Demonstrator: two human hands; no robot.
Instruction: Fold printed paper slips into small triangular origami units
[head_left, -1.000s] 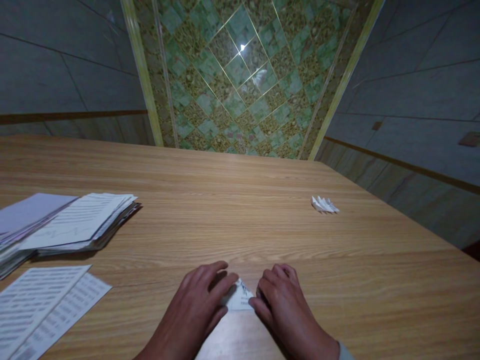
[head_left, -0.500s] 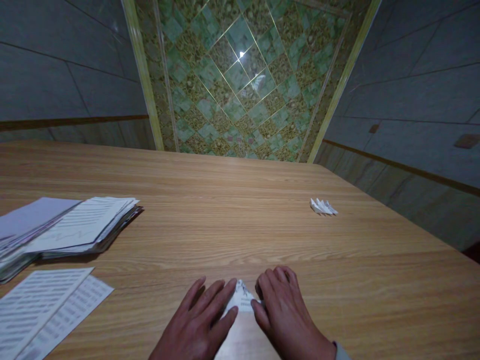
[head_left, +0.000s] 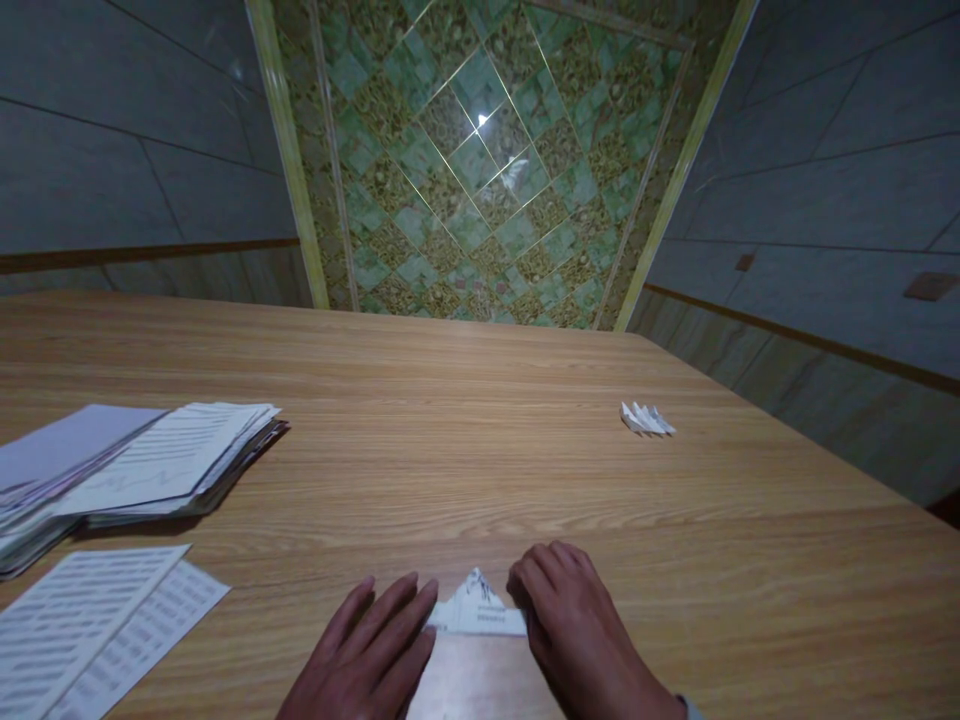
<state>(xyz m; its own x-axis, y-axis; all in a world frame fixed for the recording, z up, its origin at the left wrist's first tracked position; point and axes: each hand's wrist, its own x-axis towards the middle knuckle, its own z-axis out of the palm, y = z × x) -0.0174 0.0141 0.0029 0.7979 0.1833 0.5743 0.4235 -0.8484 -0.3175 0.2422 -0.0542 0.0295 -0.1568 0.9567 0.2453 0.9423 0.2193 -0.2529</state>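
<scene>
Head view: folded paper (head_left: 480, 612) is seen at 6 o'clock on table (head_left: 435, 460), 9 o'clock end met by left hand (head_left: 369, 640), fingers outstretched and released, 3 o'clock end by curled right hand (head_left: 577, 630), whether pinched can't be told.

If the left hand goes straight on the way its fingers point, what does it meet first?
Most likely the folded paper, whose left end lies right at the index finger and thumb of the left hand. Whether they touch is unclear from this view.
</scene>
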